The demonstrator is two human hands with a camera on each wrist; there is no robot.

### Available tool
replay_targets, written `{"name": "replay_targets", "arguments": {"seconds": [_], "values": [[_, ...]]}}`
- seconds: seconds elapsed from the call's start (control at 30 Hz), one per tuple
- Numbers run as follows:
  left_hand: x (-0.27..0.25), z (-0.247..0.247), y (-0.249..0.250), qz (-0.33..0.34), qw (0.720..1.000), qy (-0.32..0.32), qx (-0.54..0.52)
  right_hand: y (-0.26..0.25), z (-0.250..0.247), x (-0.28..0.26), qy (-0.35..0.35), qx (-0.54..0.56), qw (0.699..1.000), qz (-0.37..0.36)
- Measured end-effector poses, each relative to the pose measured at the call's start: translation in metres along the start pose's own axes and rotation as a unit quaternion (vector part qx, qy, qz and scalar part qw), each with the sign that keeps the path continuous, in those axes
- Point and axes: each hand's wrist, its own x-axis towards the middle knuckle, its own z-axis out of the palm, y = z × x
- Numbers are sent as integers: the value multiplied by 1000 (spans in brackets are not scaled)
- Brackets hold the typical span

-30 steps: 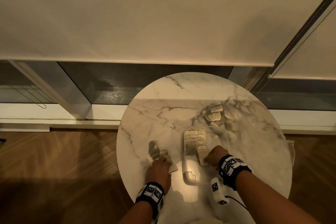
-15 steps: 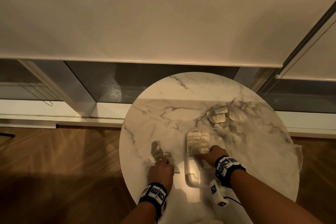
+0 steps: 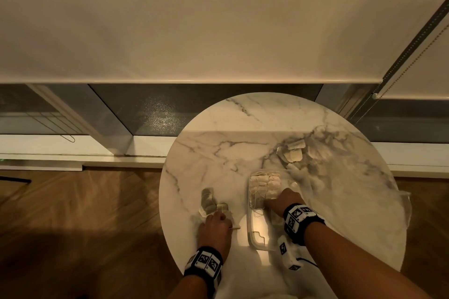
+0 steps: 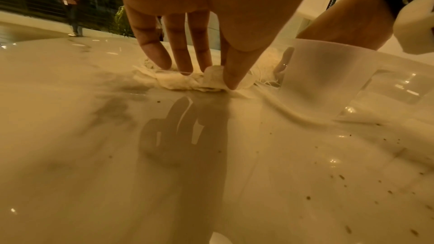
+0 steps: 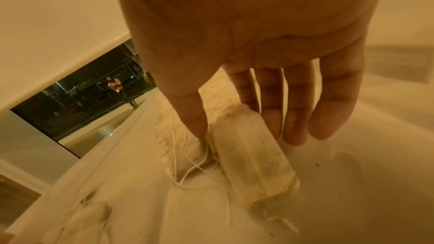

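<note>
A clear plastic container (image 3: 249, 233) lies on the round marble table (image 3: 243, 128), with a row of tea bags (image 3: 264, 181) packed at its far end. My right hand (image 3: 284, 199) reaches into it; in the right wrist view this hand (image 5: 234, 129) pinches one upright tea bag (image 5: 253, 157) between thumb and fingers, strings trailing beside it. To the left, my left hand (image 3: 213, 226) sits on a small pile of tea bags (image 3: 209, 201). Its thumb and fingertips (image 4: 211, 77) pinch one bag against the table, beside the container wall (image 4: 328, 73).
More loose tea bags (image 3: 294, 153) lie at the table's back right. A clear plastic piece (image 3: 405, 204) sticks out over the right edge. Dark crumbs dot the marble near me. Behind the table are a window and a lowered blind (image 3: 218, 19); wooden floor lies left.
My right hand has edged slightly farther into the container toward the row of bags. My left hand has stayed on the left pile.
</note>
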Motion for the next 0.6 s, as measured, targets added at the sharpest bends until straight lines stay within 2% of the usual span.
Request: {"name": "replay_targets", "arguments": {"seconds": [0.33, 0.5, 0.6], "values": [[-8, -9, 7, -21, 999, 34, -17, -4, -15, -13, 9, -31, 998, -61], [-11, -15, 6, -36, 998, 54, -25, 1, -21, -12, -5, -2, 999, -51], [-12, -18, 5, -43, 995, 78, -38, 11, -21, -3, -16, 32, 999, -5]]}}
